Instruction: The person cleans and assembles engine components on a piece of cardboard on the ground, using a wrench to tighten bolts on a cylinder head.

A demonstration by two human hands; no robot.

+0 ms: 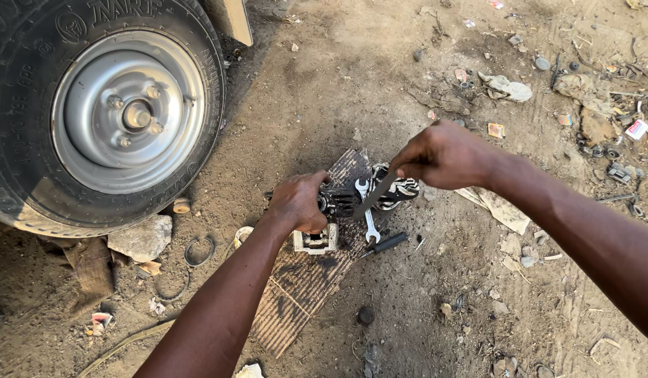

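Observation:
My left hand [299, 203] grips a dark, greasy metal engine part [317, 240] that stands on a worn wooden board [303, 287] on the dirt. My right hand [443, 155] is closed on a long flat metal tool [376, 194], its tip angled down against the dark top of the part [340, 203]. A shiny combination wrench [368, 220] lies on the board just right of the part. A black-handled screwdriver [387, 243] lies beside it. A black-and-white patterned cloth [401, 189] sits under my right hand.
A vehicle wheel [121, 112] with a silver rim stands at the upper left, with a stone [140, 238] wedged against it. Metal rings [199, 250], scraps, small parts and litter [604, 133] are scattered over the dirt, mostly at the upper right.

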